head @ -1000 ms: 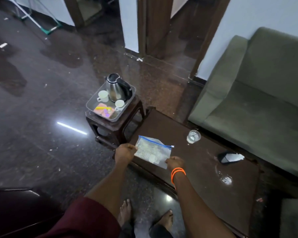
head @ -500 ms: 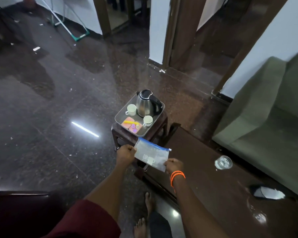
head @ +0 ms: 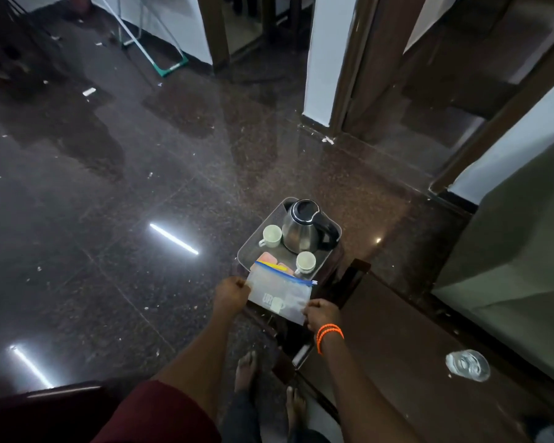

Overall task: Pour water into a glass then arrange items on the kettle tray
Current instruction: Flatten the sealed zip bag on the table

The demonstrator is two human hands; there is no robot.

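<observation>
A clear zip bag (head: 280,297) with a blue seal hangs between my two hands, just over the near edge of the metal kettle tray (head: 248,247). My left hand (head: 231,295) pinches its left end and my right hand (head: 322,313), with orange bands at the wrist, pinches its lower right corner. On the tray stand a steel kettle (head: 303,231), a white cup (head: 271,235) on the left, another white cup (head: 305,262) at the front, and pink-orange packets (head: 267,259) partly hidden by the bag. A glass of water (head: 467,365) stands on the brown table at the right.
The tray rests on a small dark wooden stool (head: 333,276) beside the long brown coffee table (head: 413,362). A green sofa (head: 509,266) fills the right side. My bare feet (head: 247,369) stand on the glossy dark floor. Door frames and a mop lie at the back.
My view and both hands have moved left from the coffee table toward the stool. The zip bag has been carried from the table top to the tray's near edge.
</observation>
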